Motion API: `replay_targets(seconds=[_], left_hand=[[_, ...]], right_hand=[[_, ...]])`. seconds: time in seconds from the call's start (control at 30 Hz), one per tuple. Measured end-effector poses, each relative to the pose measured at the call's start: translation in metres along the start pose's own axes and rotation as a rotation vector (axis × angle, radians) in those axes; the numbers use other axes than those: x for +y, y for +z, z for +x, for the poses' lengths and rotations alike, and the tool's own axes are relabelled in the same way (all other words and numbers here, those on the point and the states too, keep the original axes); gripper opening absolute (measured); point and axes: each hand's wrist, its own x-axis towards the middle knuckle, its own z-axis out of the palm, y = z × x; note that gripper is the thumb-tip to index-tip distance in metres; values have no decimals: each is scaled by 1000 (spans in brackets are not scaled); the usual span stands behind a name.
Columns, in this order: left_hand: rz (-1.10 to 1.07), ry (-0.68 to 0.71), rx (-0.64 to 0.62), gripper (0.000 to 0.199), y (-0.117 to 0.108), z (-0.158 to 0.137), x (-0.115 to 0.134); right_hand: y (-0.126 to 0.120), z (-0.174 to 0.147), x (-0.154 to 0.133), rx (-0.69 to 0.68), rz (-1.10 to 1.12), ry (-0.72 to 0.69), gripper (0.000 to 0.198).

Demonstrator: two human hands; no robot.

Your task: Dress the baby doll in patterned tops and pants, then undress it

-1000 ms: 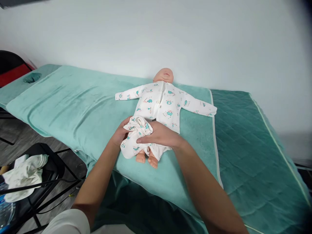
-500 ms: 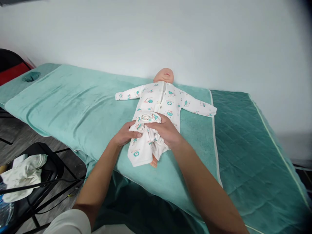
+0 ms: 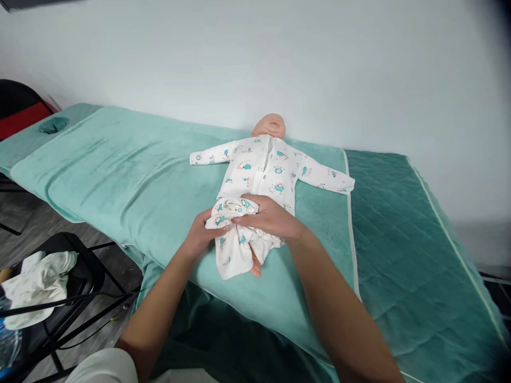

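Note:
A baby doll point(image 3: 270, 125) lies on its back in a white printed top point(image 3: 255, 170) with buttons down the front, both sleeves spread out sideways. Over its lower body are bunched white baby pants point(image 3: 235, 260) with a matching print. My left hand point(image 3: 202, 232) pinches the gathered cloth of the pants on the left, thumb on top. From the right, my right hand point(image 3: 271, 215) grips the same gathered cloth between thumb and fingers. One bare doll foot point(image 3: 256, 266) shows beside the hanging pant leg; the other leg is hidden by cloth.
The doll lies on a long bed with a light green cover point(image 3: 120, 159); a darker quilted cover point(image 3: 399, 213) shows at the right. A white wall point(image 3: 319, 69) stands behind. At lower left, a black chair point(image 3: 85, 266) holds a crumpled printed cloth point(image 3: 43, 287).
Both hands have drawn the gathered pants slightly down toward me. The hanging pant leg has shifted and looks more crumpled, and more of the doll's foot shows.

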Motion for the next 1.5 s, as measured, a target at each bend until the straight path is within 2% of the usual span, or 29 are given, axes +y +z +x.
replay_targets(seconds=[0.13, 0.3, 0.43, 0.53, 0.67, 0.8, 0.97, 1.1, 1.3, 1.4, 1.5], left_hand=[[79, -30, 146, 37, 20, -40, 2], [68, -117, 211, 32, 46, -83, 7], [30, -181, 280, 35, 60, -107, 6], [-69, -204, 341, 34, 69, -119, -4], [-142, -221, 469, 28, 67, -123, -28], [-83, -209, 544, 25, 50, -118, -41], [53, -196, 500, 28, 37, -112, -32], [-39, -185, 407, 27, 34, -109, -28], [-150, -123, 311, 38, 24, -99, -33], [-121, -77, 275, 37, 17, -89, -33], [-41, -35, 263, 35, 8, -77, -32]], right_hand=[[-1, 1, 0, -26, -110, -2, 24], [-3, 1, -2, -147, -248, 39, 22], [-3, -1, -4, -213, -322, 11, 19], [-1, -1, -6, -250, -415, -3, 16], [4, 0, -9, -266, -560, 47, 14], [12, -1, -8, -145, -767, 94, 10], [16, -7, -4, -58, -985, 121, 14], [17, -10, -1, -65, -1038, 101, 31], [11, -12, 4, -38, -780, 30, 32], [5, -14, 2, -98, -615, -4, 32], [2, -17, -4, -128, -565, 0, 33]])
